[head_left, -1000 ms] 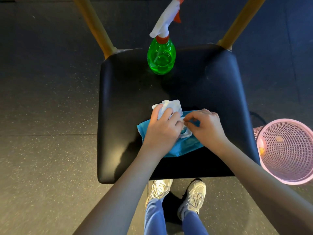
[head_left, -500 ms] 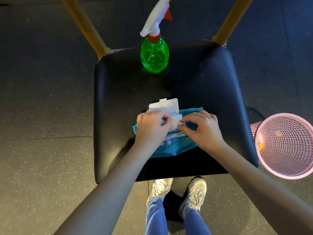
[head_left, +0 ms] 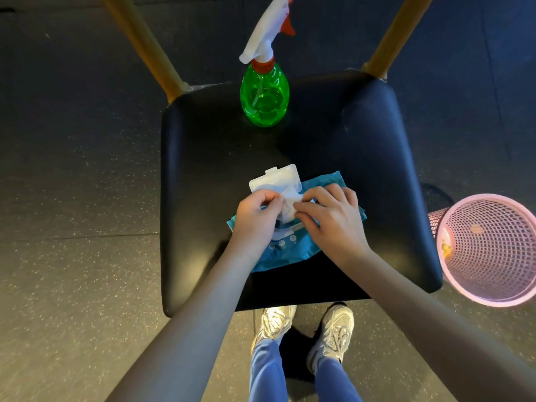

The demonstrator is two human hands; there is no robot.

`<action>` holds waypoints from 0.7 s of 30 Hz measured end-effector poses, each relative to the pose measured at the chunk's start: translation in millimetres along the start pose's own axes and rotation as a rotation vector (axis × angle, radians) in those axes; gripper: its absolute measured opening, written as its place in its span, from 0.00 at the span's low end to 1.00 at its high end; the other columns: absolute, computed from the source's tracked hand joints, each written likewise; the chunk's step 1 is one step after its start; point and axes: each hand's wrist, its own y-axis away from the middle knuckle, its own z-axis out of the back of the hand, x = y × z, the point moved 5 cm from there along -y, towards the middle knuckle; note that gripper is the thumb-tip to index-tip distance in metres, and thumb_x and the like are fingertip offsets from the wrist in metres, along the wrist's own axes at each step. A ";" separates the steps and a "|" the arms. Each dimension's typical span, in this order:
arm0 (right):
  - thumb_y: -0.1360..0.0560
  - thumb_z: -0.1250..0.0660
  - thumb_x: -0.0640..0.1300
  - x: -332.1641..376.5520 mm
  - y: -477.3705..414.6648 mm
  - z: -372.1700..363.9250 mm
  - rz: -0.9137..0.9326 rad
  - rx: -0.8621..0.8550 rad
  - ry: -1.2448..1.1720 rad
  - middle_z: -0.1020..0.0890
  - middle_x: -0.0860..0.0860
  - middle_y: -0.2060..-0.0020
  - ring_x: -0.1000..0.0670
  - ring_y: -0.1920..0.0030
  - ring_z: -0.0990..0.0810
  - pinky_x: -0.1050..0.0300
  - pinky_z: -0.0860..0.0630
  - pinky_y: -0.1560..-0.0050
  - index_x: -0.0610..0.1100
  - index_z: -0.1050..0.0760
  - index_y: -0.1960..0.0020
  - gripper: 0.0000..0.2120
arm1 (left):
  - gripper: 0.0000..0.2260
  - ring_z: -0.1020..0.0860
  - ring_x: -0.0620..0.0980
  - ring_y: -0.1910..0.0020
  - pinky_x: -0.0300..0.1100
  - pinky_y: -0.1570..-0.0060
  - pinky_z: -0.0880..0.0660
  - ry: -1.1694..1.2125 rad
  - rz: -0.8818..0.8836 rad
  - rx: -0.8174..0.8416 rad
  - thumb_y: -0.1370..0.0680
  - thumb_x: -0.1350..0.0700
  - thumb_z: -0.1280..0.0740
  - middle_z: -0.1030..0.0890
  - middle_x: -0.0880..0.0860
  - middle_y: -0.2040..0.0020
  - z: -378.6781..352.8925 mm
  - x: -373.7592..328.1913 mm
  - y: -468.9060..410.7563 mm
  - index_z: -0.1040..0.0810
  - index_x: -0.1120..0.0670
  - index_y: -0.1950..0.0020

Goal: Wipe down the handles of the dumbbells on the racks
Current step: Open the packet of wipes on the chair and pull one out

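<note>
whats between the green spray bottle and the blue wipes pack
Only bare black chair seat, in the head view, between the spray bottle and the wipes pack.

Black chair (head_left: 362,169), pink mesh bin (head_left: 499,250) — speckled dark floor (head_left: 72,198)
Two wooden posts (head_left: 145,44) rise from the padded seat's far corners; the bin stands on the floor just beside its right edge.

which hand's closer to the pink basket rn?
Right. The right hand sits over the wipes pack on the side toward the pink basket; the left hand is across the wipe both pinch, farther away.
</note>
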 end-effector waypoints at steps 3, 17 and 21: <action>0.24 0.43 0.49 -2.1 1.5 -5.3 0.024 0.049 0.063 0.21 0.52 0.56 0.51 0.52 0.32 0.53 0.39 0.44 0.50 0.17 0.57 0.15 | 0.08 0.27 0.46 0.60 0.33 0.66 0.27 0.077 0.015 -0.059 0.20 0.61 0.38 0.25 0.53 0.60 4.6 5.5 -1.5 0.22 0.59 0.58; 0.24 0.43 0.51 17.9 24.4 -9.4 0.065 0.106 0.072 0.17 0.53 0.46 0.50 0.46 0.26 0.48 0.38 0.38 0.47 0.19 0.44 0.17 | 0.08 0.26 0.50 0.59 0.41 0.59 0.27 0.169 0.007 -0.113 0.20 0.60 0.37 0.24 0.56 0.59 7.8 4.3 5.1 0.23 0.60 0.57; 0.24 0.44 0.52 17.5 27.1 -13.3 0.014 0.187 0.082 0.17 0.55 0.48 0.49 0.47 0.23 0.47 0.38 0.35 0.49 0.19 0.46 0.17 | 0.08 0.26 0.45 0.61 0.39 0.58 0.27 0.247 -0.050 -0.148 0.19 0.58 0.39 0.23 0.50 0.62 15.7 -10.1 12.1 0.21 0.57 0.56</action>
